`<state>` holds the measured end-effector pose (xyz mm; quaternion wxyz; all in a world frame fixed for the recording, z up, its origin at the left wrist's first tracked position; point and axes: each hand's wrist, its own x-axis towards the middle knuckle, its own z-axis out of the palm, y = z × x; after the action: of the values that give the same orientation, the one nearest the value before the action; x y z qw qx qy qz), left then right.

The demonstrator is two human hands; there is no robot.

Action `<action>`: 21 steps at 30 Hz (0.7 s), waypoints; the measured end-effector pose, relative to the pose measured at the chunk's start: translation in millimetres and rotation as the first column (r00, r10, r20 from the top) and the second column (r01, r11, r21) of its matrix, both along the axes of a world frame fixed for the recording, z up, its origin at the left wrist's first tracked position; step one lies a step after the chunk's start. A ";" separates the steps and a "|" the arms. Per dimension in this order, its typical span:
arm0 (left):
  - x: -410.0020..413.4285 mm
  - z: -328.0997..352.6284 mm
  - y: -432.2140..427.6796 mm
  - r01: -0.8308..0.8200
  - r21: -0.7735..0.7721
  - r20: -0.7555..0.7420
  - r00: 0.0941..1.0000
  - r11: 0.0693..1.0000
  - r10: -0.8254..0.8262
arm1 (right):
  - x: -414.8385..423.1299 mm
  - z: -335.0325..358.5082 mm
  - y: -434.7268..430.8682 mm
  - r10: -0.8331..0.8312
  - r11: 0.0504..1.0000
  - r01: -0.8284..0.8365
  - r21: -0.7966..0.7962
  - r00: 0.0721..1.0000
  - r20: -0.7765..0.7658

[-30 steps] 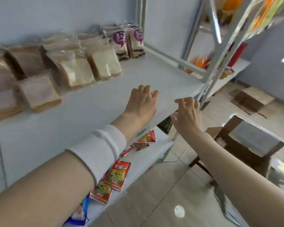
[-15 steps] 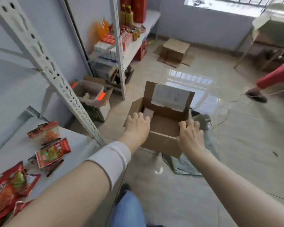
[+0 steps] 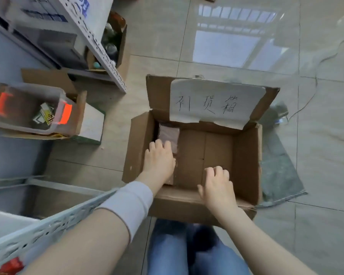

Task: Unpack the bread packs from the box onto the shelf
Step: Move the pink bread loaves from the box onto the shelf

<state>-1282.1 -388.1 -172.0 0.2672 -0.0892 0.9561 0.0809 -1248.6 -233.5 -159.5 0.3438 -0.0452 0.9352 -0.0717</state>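
Change noted: a second ago both hands were up at the shelf edge beside the bread already stocked. They are now down at the cardboard box (image 3: 246, 155) on the floor, and the view has dropped with them.

The left hand (image 3: 159, 159) reaches inside the box with its fingers stretched out over a bread pack (image 3: 168, 133) lying against the left wall. Whether it touches the pack cannot be told, and no grip is formed. The right hand (image 3: 218, 185) hangs over the near rim with its fingers loosely bent, holding nothing.

The rest of the box floor shows bare cardboard. A second pack may lie under the left hand, but this is unclear. The shelf rail (image 3: 48, 225) crosses the lower left.

Assessment: a fresh pick is beginning, little stock remains, and the task is judged near completion.
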 end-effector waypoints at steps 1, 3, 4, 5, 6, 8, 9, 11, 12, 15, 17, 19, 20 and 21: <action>-12.6 -26.7 -4.7 -0.085 0.031 0.007 0.996 0.996 0.085 | -8.2 -24.2 -8.5 -0.025 0.999 0.025 -0.019 0.999 0.037; -34.9 -75.6 -11.1 -0.318 0.133 0.013 0.948 0.939 0.319 | -20.2 -72.8 -25.8 -0.081 0.994 0.090 -0.056 0.986 0.148; -43.6 -97.6 -13.2 -0.427 0.190 0.008 0.901 0.884 0.434 | -24.0 -97.1 -34.9 -0.119 0.987 0.139 -0.076 0.967 0.226; -50.2 -117.4 -14.8 -0.508 0.246 0.000 0.851 0.825 0.525 | -26.2 -120.6 -43.6 -0.157 0.977 0.193 -0.090 0.938 0.308; -54.3 -134.3 -15.7 -0.556 0.295 -0.012 0.811 0.777 0.585 | -27.3 -141.2 -52.0 -0.195 0.964 0.250 -0.094 0.901 0.388; -58.5 -158.3 -15.7 -0.582 0.355 -0.052 0.769 0.732 0.637 | -27.5 -172.5 -65.4 -0.273 0.921 0.374 -0.107 0.817 0.508; -58.7 -165.7 -15.7 -0.581 0.371 -0.076 0.759 0.725 0.647 | -27.5 -182.5 -69.9 -0.317 0.892 0.440 -0.104 0.773 0.550; -59.3 -175.4 -16.9 -0.575 0.387 -0.121 0.743 0.721 0.658 | -27.2 -196.5 -75.2 -0.385 0.849 0.525 -0.068 0.700 0.601; -60.5 -178.2 -17.1 -0.571 0.387 -0.137 0.742 0.725 0.657 | -26.9 -200.8 -76.1 -0.400 0.840 0.540 -0.055 0.684 0.611; -64.0 -181.3 -14.5 -0.567 0.377 -0.141 0.746 0.732 0.650 | -25.6 -208.1 -74.7 -0.431 0.805 0.591 -0.055 0.646 0.631; -68.9 -182.0 -11.2 -0.593 0.372 -0.089 0.743 0.714 0.664 | -25.2 -209.1 -71.9 -0.453 0.753 0.654 -0.072 0.595 0.664; -74.4 -183.5 -12.5 -0.643 0.359 -0.012 0.722 0.677 0.692 | -25.4 -208.2 -68.5 -0.474 0.695 0.714 -0.080 0.540 0.695; -76.4 -184.5 -14.9 -0.668 0.357 0.024 0.705 0.652 0.709 | -25.5 -206.9 -66.0 -0.484 0.671 0.736 -0.086 0.523 0.702; -78.4 -183.4 -17.1 -0.687 0.363 0.053 0.690 0.629 0.722 | -25.9 -204.3 -62.0 -0.496 0.648 0.756 -0.091 0.510 0.703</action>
<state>-1360.5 -405.2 -355.4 0.1786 -0.4020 0.8253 0.3541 -1274.6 -295.5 -363.8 0.5629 0.2635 0.6808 -0.3875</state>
